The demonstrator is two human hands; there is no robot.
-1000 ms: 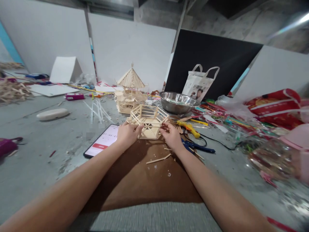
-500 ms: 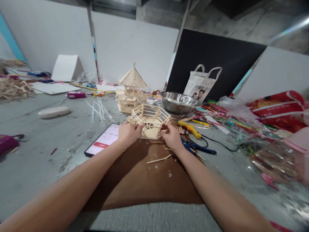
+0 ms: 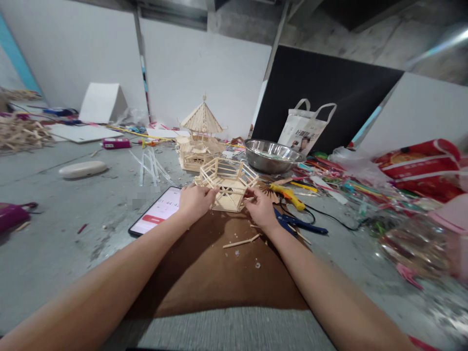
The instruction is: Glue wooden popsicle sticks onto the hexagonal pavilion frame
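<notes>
A small many-sided wooden stick model (image 3: 228, 202) with railings stands at the far end of a brown mat (image 3: 234, 282). My left hand (image 3: 197, 201) is closed at its left side, thumb and fingers against the frame. At the right side, my right hand (image 3: 260, 207) has its fingertips bent in at the model's lower edge, closed on it or on a small stick there; the exact contact is too small to make out. Loose thin sticks (image 3: 241, 242) and bits of dried glue lie on the mat between my forearms.
Behind stands a roofed stick pavilion (image 3: 202, 122) beside a metal bowl (image 3: 274, 157). A phone (image 3: 157, 212) lies left. At right are a yellow glue gun (image 3: 288, 196), blue-handled cutters (image 3: 302, 222), a clear pink-topped container (image 3: 420, 239) and a white bag (image 3: 303, 129).
Both hands stay in place on the model, with only a slight shift of the right fingertips. The phone's timer has advanced by about a second.
</notes>
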